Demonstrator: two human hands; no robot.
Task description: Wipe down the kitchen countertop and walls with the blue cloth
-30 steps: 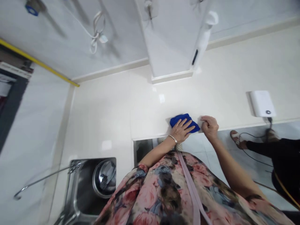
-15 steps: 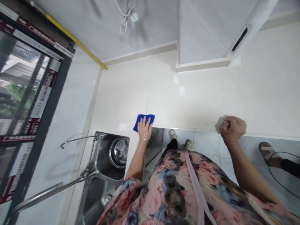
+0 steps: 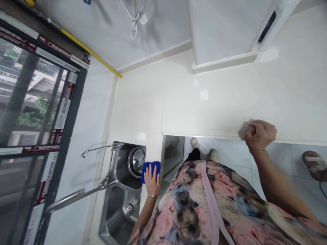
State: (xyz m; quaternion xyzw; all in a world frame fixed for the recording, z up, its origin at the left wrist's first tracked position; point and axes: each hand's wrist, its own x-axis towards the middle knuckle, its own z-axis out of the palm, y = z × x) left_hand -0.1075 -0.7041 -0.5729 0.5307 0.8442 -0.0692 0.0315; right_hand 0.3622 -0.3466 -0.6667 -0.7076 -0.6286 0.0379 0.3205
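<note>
My left hand (image 3: 152, 182) lies flat, fingers spread, on a blue microfibre cloth (image 3: 156, 166). The cloth rests on the white counter (image 3: 204, 112) right beside the steel sink's rim. A bangle circles that wrist. My right hand (image 3: 259, 135) is closed in a fist at the counter's front edge, pressing a pale wad of cloth or paper (image 3: 244, 130) against the surface. Most of that wad is hidden inside my fingers.
A stainless double sink (image 3: 122, 217) holds a steel pot (image 3: 136, 162), with a long faucet (image 3: 81, 194) above it. A glazed window (image 3: 33, 102) and tiled wall lie beyond. Another person's sandalled foot (image 3: 315, 166) is on the floor at right.
My left hand and the blue cloth have slid left along the counter to the sink's edge. My right hand has stayed near the front edge, and the view has turned left.
</note>
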